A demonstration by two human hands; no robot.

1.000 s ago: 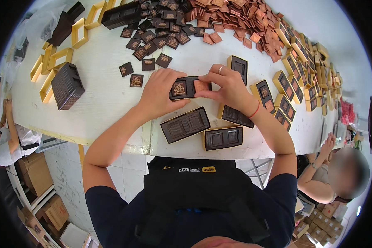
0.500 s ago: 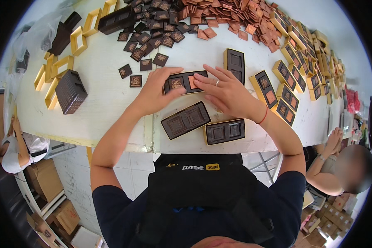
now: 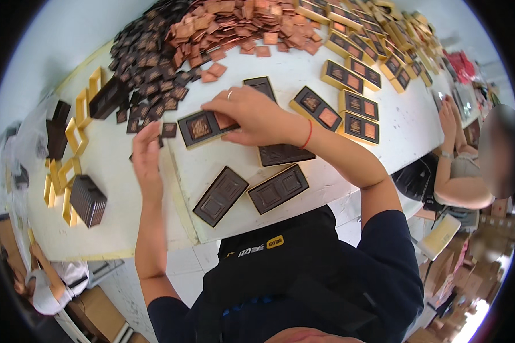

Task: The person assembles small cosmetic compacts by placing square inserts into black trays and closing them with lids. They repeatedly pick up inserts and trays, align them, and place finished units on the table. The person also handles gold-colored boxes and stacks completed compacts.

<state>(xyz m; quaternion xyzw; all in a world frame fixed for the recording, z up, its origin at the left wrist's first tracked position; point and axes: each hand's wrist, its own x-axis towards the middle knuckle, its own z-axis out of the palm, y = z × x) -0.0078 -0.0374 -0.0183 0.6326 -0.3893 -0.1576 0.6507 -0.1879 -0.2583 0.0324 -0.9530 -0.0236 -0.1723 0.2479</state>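
My right hand (image 3: 253, 116) reaches across a small two-compartment box (image 3: 187, 139), fingers on its far side and thumb on its near side. A dark printed square (image 3: 200, 127) lies in the box's left compartment; a copper square (image 3: 225, 120) in the other is partly covered by my fingers. To the left of the box, my left hand (image 3: 148, 157) is off it, fingers extended beside some loose dark squares (image 3: 169, 130). Near me lie two boxes with bare dark trays (image 3: 220, 196) (image 3: 278, 188). Another tray box (image 3: 285, 155) is partly under my right forearm.
Piles of dark squares (image 3: 146, 68) and copper squares (image 3: 229, 26) cover the far side. Filled boxes (image 3: 360, 106) stand at right. Gold frames (image 3: 74, 137) and stacked dark trays (image 3: 88, 200) are at left. Another person (image 3: 460, 171) sits at right; one more (image 3: 51, 286) is at lower left.
My left hand has let go of the box and moved left, toward the dark squares. My right hand has closed around the box's right part. The whole view has turned.
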